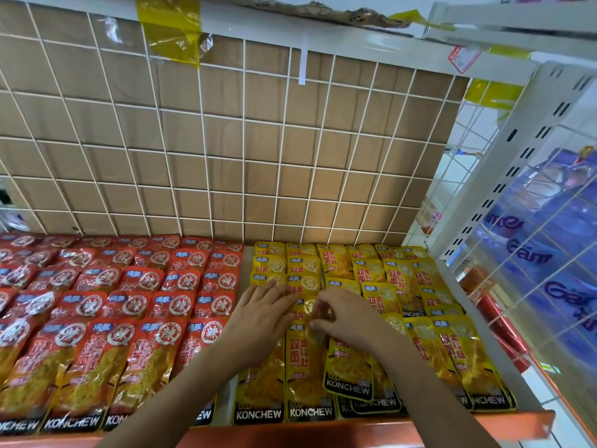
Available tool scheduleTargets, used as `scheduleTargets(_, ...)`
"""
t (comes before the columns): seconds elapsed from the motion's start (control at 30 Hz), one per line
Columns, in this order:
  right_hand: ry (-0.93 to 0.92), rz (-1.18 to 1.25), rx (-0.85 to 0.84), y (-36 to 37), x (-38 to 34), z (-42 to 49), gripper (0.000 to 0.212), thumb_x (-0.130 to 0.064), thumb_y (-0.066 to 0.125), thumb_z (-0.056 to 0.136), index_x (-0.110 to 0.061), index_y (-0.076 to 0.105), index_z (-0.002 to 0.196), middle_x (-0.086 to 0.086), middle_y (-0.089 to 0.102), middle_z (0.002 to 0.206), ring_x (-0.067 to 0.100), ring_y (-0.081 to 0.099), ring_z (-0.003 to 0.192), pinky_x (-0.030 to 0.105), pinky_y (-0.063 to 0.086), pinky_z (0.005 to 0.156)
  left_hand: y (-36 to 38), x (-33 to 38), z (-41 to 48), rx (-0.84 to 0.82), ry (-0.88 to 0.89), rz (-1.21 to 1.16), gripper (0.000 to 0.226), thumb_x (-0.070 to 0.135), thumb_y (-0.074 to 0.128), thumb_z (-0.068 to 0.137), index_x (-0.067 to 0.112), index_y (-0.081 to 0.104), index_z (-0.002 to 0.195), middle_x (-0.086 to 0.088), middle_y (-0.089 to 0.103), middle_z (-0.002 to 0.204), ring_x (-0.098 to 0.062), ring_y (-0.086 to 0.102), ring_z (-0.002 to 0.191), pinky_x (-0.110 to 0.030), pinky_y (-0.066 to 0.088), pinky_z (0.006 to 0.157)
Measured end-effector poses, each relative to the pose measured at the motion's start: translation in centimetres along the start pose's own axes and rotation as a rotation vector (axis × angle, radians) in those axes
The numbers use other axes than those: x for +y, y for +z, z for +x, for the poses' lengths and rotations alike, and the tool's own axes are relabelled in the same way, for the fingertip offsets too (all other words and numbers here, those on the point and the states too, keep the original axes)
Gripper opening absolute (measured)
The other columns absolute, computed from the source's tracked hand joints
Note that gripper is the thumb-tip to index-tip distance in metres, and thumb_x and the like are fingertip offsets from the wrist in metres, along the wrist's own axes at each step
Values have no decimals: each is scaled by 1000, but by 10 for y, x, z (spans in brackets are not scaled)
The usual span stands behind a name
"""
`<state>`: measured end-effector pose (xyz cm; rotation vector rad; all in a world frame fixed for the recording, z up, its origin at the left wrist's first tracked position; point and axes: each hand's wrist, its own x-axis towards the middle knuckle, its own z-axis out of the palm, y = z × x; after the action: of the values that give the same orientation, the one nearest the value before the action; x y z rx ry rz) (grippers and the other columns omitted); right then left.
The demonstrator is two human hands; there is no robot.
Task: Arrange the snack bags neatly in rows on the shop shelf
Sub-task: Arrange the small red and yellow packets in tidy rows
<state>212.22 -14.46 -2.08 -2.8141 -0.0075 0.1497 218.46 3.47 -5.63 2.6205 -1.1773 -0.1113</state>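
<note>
Snack bags (206, 305) cover the shelf (323, 433) in overlapping rows. The red ones on the left run off the frame's edge, so you can't count their columns. Just right of them your left hand (261, 313) lies flat on the yellow snack bags (452, 344), fingers straight and together, hiding the tops of the leftmost yellow column. Your right hand (350, 318) sits close beside it, fingers curled and pinching at the top edge of one of the yellow snack bags in the next column; the grip is blurred, so which bag it holds is hard to tell. Under that wrist a tilted bag (349, 370) lies askew over its neighbours. At the far right, blue packs (549, 253) show behind a wire panel (504, 305), their lettering cut off.
</note>
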Motion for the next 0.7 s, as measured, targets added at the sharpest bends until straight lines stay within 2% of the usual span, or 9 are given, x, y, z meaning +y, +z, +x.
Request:
scheduleTargets(0.07,34,92,113,0,3,-5,18,-42,58,87,-27,55,95,-13,52,96,4,49,90,22,43,80,-2,6,-2,6,16,-14,99,76,-22,67,34,22,145,10,18,154,-11,4,144,-29,-7,111)
scheduleTargets(0.17,137,162,267,-1,9,-15,16,-38,57,88,-26,57,99,-15,54,98,4,52,92,23,44,80,-4,19,-4,-10,47,-15,84,63,-8,72,33,19,146,10,15,155,-10,2,144,-30,-8,113)
scheduleTargets(0.27,235,155,334,4,16,-29,21,-34,58,89,-21,60,106,-10,58,107,9,54,101,23,42,79,0,29,-7,-30,74,6,87,62,-10,70,31,14,147,9,8,157,-9,-3,144,-32,-8,115)
scheduleTargets(0.4,279,76,382,13,18,-48,33,-35,63,85,-19,61,114,-1,59,114,17,51,111,27,40,91,12,34,-10,-47,78,47,87,63,-14,69,30,3,148,4,-3,158,-13,-9,144,-36,-14,113)
scheduleTargets(0.53,321,35,376,18,12,-58,47,-39,67,81,-20,57,123,1,56,122,23,46,122,36,36,102,17,34,-10,-45,42,45,89,74,-19,70,34,0,148,-1,-16,156,-13,-21,140,-38,-17,113)
scheduleTargets(0.63,351,-4,432,27,14,-60,54,-48,70,74,-16,62,117,5,62,115,28,53,115,45,44,96,19,34,-10,-51,39,58,86,69,-17,69,35,-3,147,-2,-17,155,-12,-24,137,-39,-20,111)
scheduleTargets(0.7,401,16,434,28,12,-60,58,-48,71,73,-14,62,119,8,61,118,31,51,119,46,40,97,18,34,-11,-50,46,78,84,65,-16,69,34,-4,147,-2,-14,156,-15,-19,142,-40,-19,112)
